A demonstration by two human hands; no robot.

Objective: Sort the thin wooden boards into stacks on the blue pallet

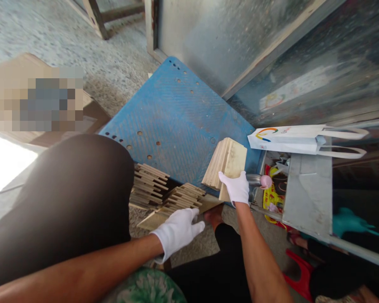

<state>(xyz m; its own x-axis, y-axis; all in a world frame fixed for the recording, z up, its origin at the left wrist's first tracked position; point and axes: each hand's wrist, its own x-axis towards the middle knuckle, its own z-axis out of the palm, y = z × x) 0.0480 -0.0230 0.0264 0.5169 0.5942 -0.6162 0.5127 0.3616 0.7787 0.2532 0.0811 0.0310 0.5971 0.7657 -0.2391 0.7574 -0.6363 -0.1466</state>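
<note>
Both my hands wear white gloves. My right hand [236, 187] is closed on the near end of a stack of thin wooden boards [225, 162], held tilted over the blue platform [177, 118]. My left hand [178, 229] rests with its fingers curled on the near edge of a fanned pile of similar boards [180, 200] lying at the platform's near edge. A second fanned pile of boards [150, 185] lies just to the left, partly hidden by my dark-clad knee [66, 206].
A white paper bag with handles [290, 139] lies on a grey metal frame [308, 193] at the right, with colourful clutter [271, 193] below it. Metal sheets [240, 38] lean behind the platform. A cardboard box [91, 118] sits at the left on the concrete floor.
</note>
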